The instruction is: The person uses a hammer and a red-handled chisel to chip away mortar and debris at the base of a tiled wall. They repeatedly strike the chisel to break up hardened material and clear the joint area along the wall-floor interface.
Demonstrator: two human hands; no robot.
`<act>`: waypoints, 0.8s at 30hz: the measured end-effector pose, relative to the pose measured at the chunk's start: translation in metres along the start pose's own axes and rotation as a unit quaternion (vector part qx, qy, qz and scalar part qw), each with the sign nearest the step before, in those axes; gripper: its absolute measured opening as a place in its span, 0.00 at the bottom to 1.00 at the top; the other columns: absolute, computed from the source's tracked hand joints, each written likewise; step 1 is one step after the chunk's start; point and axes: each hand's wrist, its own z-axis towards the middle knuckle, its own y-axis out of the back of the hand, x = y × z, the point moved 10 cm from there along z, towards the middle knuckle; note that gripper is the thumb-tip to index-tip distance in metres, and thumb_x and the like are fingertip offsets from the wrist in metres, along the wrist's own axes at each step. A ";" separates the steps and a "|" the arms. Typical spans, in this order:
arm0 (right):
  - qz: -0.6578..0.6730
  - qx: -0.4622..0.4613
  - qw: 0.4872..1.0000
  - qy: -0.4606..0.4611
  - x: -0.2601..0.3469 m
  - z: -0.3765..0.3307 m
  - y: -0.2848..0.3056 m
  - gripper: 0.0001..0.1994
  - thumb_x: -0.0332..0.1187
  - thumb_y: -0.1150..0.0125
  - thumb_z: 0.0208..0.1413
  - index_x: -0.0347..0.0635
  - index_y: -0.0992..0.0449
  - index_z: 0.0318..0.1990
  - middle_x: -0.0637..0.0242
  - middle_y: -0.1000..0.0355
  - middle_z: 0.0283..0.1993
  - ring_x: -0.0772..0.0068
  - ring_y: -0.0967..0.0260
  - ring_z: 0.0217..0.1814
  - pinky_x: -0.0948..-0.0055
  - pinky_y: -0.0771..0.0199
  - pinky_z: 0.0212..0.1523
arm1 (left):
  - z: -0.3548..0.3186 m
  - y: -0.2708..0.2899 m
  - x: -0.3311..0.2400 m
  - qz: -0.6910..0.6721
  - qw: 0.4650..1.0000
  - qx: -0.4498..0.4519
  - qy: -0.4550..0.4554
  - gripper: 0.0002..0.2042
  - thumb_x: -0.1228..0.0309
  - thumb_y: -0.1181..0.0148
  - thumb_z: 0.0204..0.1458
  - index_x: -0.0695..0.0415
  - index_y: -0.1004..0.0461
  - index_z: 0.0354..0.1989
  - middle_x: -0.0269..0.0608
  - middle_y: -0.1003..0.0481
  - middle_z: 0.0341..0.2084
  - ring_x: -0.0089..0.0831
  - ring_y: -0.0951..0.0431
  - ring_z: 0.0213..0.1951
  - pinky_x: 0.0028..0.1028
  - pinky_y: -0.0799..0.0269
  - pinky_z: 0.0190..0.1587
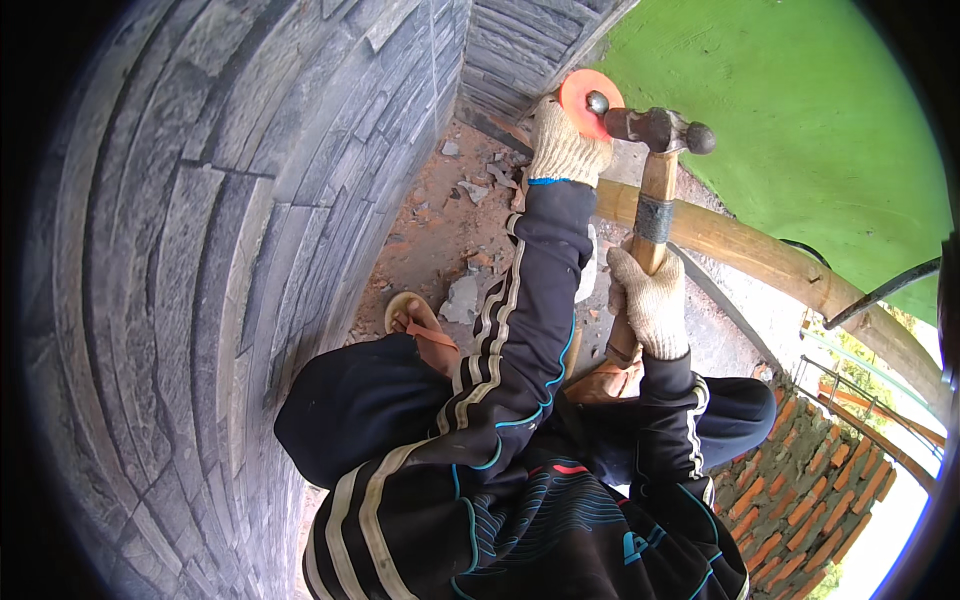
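My left hand [568, 148], in a cream knit glove, is closed around a chisel with a round orange hand guard [577, 92]. The chisel's metal striking end [597, 102] faces up; its blade is hidden below the hand. My right hand [652, 300], gloved as well, grips the wooden handle of a ball-peen hammer [656, 185], which has dark tape wound round it. The hammer's flat face is right beside the striking end; I cannot tell whether they touch. Both hands are near the corner of a grey stone-clad wall [250, 220].
Stone chips and rubble [462, 298] lie on the dusty floor by my sandalled foot [420, 325]. A bamboo pole [745, 245] crosses to the right, before a green wall [790, 110]. Black cable [880, 292] hangs near the pole. Brickwork [810, 490] stands at the lower right.
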 end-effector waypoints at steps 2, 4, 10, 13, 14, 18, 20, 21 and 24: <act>-0.039 -0.045 0.998 -0.027 -0.004 -0.012 0.012 0.08 0.31 0.38 0.55 0.39 0.29 0.30 0.71 0.35 0.14 0.80 0.39 0.13 0.78 0.39 0.15 | 0.000 0.006 -0.010 0.034 0.999 0.007 -0.009 0.15 0.59 0.32 0.44 0.53 0.23 0.37 0.42 0.20 0.33 0.42 0.20 0.38 0.36 0.25 0.38; -0.034 -0.070 0.997 0.021 0.016 -0.026 0.025 0.08 0.32 0.38 0.56 0.39 0.29 0.30 0.70 0.35 0.15 0.79 0.39 0.13 0.78 0.38 0.16 | 0.002 0.009 -0.015 0.065 0.998 0.005 0.018 0.16 0.57 0.32 0.44 0.53 0.23 0.37 0.42 0.20 0.32 0.43 0.20 0.37 0.37 0.25 0.38; 0.185 -0.104 0.925 0.315 0.108 -0.061 0.064 0.10 0.31 0.38 0.57 0.36 0.30 0.27 0.62 0.31 0.20 0.70 0.33 0.20 0.72 0.30 0.24 | 0.002 -0.001 0.012 0.061 0.996 -0.042 0.053 0.17 0.58 0.31 0.44 0.53 0.23 0.38 0.43 0.20 0.33 0.44 0.20 0.38 0.36 0.25 0.39; 0.086 -0.141 0.947 0.274 0.094 -0.045 0.042 0.09 0.29 0.43 0.61 0.38 0.32 0.29 0.67 0.36 0.19 0.72 0.38 0.19 0.70 0.34 0.23 | 0.002 -0.004 0.028 -0.045 0.995 -0.064 0.067 0.14 0.63 0.33 0.45 0.54 0.24 0.39 0.43 0.21 0.36 0.41 0.21 0.39 0.35 0.25 0.40; 0.024 -0.138 0.966 0.217 0.068 -0.031 0.036 0.09 0.30 0.42 0.60 0.39 0.31 0.29 0.68 0.36 0.17 0.75 0.38 0.17 0.72 0.35 0.21 | 0.002 -0.012 0.026 -0.059 0.995 -0.041 0.063 0.13 0.66 0.35 0.46 0.55 0.25 0.40 0.42 0.22 0.37 0.39 0.21 0.40 0.35 0.25 0.40; -0.091 -0.024 0.996 0.001 0.017 -0.008 0.020 0.10 0.33 0.38 0.56 0.38 0.29 0.29 0.71 0.35 0.15 0.80 0.39 0.13 0.77 0.39 0.16 | 0.004 -0.038 0.009 -0.078 0.995 0.054 0.035 0.09 0.74 0.46 0.53 0.59 0.27 0.43 0.40 0.24 0.40 0.31 0.23 0.41 0.33 0.25 0.40; -0.032 -0.017 0.999 0.003 0.032 -0.023 0.016 0.08 0.32 0.37 0.54 0.38 0.27 0.31 0.72 0.35 0.17 0.82 0.38 0.15 0.78 0.39 0.17 | 0.003 -0.034 0.052 -0.279 0.959 -0.021 0.050 0.11 0.69 0.44 0.54 0.57 0.27 0.44 0.40 0.23 0.41 0.33 0.22 0.41 0.33 0.25 0.42; -0.060 -0.045 0.997 0.034 0.047 -0.027 0.026 0.08 0.32 0.37 0.54 0.38 0.27 0.31 0.72 0.35 0.17 0.81 0.38 0.16 0.78 0.39 0.18 | 0.000 -0.037 0.063 -0.359 0.928 -0.065 0.069 0.12 0.67 0.42 0.52 0.56 0.27 0.44 0.40 0.23 0.41 0.35 0.22 0.41 0.33 0.25 0.42; 0.070 -0.137 0.974 0.165 0.085 -0.055 0.067 0.07 0.31 0.39 0.57 0.39 0.28 0.31 0.70 0.34 0.17 0.77 0.36 0.18 0.75 0.35 0.21 | -0.006 -0.043 0.075 -0.140 0.984 -0.091 0.066 0.19 0.63 0.30 0.43 0.54 0.26 0.44 0.41 0.22 0.39 0.40 0.21 0.40 0.35 0.26 0.42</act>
